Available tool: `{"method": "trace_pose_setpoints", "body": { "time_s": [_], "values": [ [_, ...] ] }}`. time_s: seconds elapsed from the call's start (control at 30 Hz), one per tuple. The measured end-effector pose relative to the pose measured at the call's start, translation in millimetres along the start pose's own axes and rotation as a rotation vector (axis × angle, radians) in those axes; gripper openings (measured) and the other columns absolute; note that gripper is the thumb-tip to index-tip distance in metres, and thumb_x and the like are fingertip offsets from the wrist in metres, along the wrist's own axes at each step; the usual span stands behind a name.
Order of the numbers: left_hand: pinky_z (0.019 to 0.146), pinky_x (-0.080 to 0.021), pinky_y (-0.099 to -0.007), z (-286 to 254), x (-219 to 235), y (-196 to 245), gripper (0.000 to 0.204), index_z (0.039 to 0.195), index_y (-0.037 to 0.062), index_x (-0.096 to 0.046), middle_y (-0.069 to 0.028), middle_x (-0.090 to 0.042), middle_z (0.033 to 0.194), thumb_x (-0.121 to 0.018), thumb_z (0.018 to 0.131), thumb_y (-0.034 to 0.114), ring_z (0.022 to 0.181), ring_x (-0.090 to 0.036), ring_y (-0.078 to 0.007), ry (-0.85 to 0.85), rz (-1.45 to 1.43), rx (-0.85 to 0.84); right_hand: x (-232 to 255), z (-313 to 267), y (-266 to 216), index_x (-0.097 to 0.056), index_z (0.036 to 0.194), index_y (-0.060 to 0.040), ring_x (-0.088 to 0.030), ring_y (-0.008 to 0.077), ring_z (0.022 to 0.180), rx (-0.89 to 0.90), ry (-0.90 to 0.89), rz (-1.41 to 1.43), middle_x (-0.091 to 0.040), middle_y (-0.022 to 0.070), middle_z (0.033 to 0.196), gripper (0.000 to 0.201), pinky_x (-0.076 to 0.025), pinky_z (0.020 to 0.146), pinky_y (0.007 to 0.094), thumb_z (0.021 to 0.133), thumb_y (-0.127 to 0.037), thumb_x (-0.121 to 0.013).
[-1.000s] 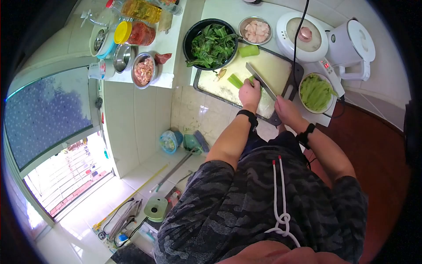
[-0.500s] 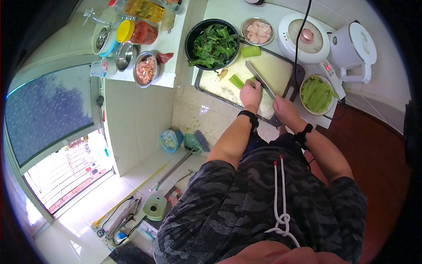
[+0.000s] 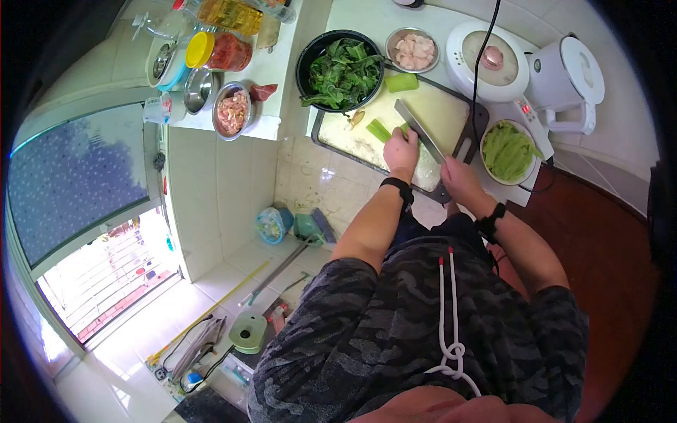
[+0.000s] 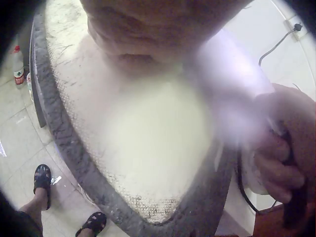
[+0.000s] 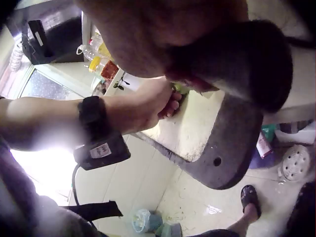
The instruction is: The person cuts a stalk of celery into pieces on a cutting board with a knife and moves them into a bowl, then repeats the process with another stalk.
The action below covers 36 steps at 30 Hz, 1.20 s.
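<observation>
A pale cutting board with a dark rim lies at the counter's front edge. On it, my left hand is bent over a piece of green vegetable stem and holds it down, its fingers mostly hiding the piece. Cut green stem shows just left of those fingers. My right hand grips a cleaver, whose broad blade slants across the board close beside the left hand. In the right wrist view the cleaver's dark handle sits in the fist, while the left fingers curl down at the board.
A thick green stem piece lies at the board's far edge, by a black pot of leaves. Beyond are a bowl of pale meat and a white cooker. Green strips fill a bowl at right; a black cable hangs overhead.
The right hand and cleaver have shifted very slightly toward the body since half a second ago. The left hand stays on the green stem.
</observation>
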<state>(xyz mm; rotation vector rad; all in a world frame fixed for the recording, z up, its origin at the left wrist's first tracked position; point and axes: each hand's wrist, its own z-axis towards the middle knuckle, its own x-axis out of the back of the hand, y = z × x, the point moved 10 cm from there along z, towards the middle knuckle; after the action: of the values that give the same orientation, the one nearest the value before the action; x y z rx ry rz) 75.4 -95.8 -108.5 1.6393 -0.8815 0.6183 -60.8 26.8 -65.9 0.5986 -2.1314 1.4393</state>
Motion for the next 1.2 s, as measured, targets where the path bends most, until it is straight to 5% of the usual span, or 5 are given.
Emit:
{"method": "trace_pose_setpoints", "body": {
  "time_s": [0.63, 0.87, 0.93, 1.03, 1.2],
  "values": [
    [0.065, -0.049, -0.0495, -1, 1, -1, 0.039, 0.077, -0.0001, -0.06, -0.0224, -0.064, 0.07, -0.055, 0.091, 0.036, 0.069, -0.063, -0.0427, -0.014, 0.012, 0.001, 0, -15, 7, -0.05, 0.094, 0.0009, -0.059, 0.0483, 0.077, -0.017, -0.073, 0.041, -0.06, 0.0288, 0.078, 0.022, -0.045, 0.069, 0.0565, 0.093, -0.021, -0.047],
    [0.063, -0.049, -0.048, -1, -1, -9, 0.041, 0.075, 0.0012, -0.06, -0.0204, -0.064, 0.067, -0.053, 0.093, 0.038, 0.067, -0.063, -0.0405, 0.012, -0.024, -0.012, -7, 13, -4, -0.053, 0.089, 0.0004, -0.06, 0.0468, 0.072, -0.025, 0.051, -0.003, -0.061, 0.027, 0.074, 0.023, -0.045, 0.067, 0.0572, 0.092, -0.022, -0.048],
    [0.062, -0.049, -0.0458, -7, -6, -28, 0.037, 0.078, 0.0023, -0.057, -0.0179, -0.064, 0.066, -0.056, 0.094, 0.036, 0.065, -0.063, -0.0383, -0.1, -0.233, 0.146, -4, 12, -4, -0.054, 0.089, 0.0, -0.061, 0.046, 0.071, -0.045, 0.06, -0.024, -0.061, 0.0258, 0.072, 0.024, -0.046, 0.066, 0.0571, 0.092, -0.023, -0.048],
    [0.061, -0.048, -0.0446, -21, 30, -17, 0.032, 0.081, 0.0035, -0.052, -0.0162, -0.064, 0.067, -0.059, 0.093, 0.033, 0.065, -0.063, -0.0364, 0.117, -0.146, 0.067, -5, 9, -9, -0.054, 0.089, -0.0005, -0.061, 0.0447, 0.069, -0.02, 0.092, -0.036, -0.062, 0.0242, 0.071, 0.024, -0.047, 0.065, 0.0566, 0.092, -0.023, -0.048],
    [0.061, -0.047, -0.0465, -15, 23, -5, 0.03, 0.082, 0.0047, -0.051, -0.017, -0.063, 0.067, -0.06, 0.092, 0.032, 0.066, -0.063, -0.0384, 0.041, -0.139, -0.015, -3, 9, -10, -0.054, 0.091, -0.0018, -0.062, 0.0434, 0.068, 0.001, 0.117, -0.068, -0.062, 0.0236, 0.071, 0.023, -0.047, 0.064, 0.0562, 0.093, -0.023, -0.047]
  ]
}}
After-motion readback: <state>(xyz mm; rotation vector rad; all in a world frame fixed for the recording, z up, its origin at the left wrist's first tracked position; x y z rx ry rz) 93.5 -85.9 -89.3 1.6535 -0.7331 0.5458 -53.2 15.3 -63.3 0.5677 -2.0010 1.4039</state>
